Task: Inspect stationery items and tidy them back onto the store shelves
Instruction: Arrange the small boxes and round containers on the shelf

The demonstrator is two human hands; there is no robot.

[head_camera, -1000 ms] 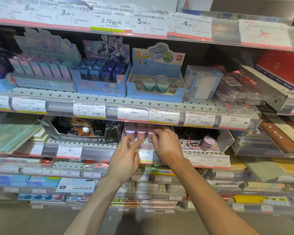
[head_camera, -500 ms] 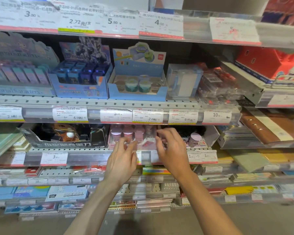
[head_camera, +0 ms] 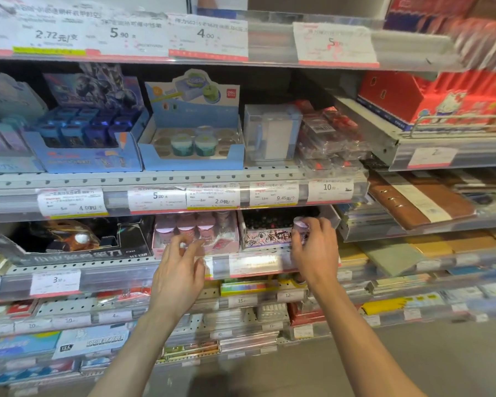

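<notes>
A pink display box [head_camera: 226, 244] on the middle shelf holds several pink round sharpeners [head_camera: 185, 224]. To its right stands a black-and-white graffiti-print box [head_camera: 265, 236]. My right hand [head_camera: 315, 250] is at that box's right end, fingers closed around a stray pink sharpener [head_camera: 300, 224] there. My left hand [head_camera: 181, 273] hovers in front of the pink box with fingers spread, holding nothing.
A dark display box [head_camera: 78, 247] sits left of the pink one. The shelf above carries blue boxes [head_camera: 92, 138], a box of small green pots [head_camera: 194, 146] and a clear case [head_camera: 272, 136]. Brown notebooks [head_camera: 421, 202] lie right. Price-tag rails [head_camera: 184, 200] edge every shelf.
My right hand has left the pink box and moved right to the stray sharpener by the graffiti box, closing on it. The left hand drew back slightly. The view shifted right.
</notes>
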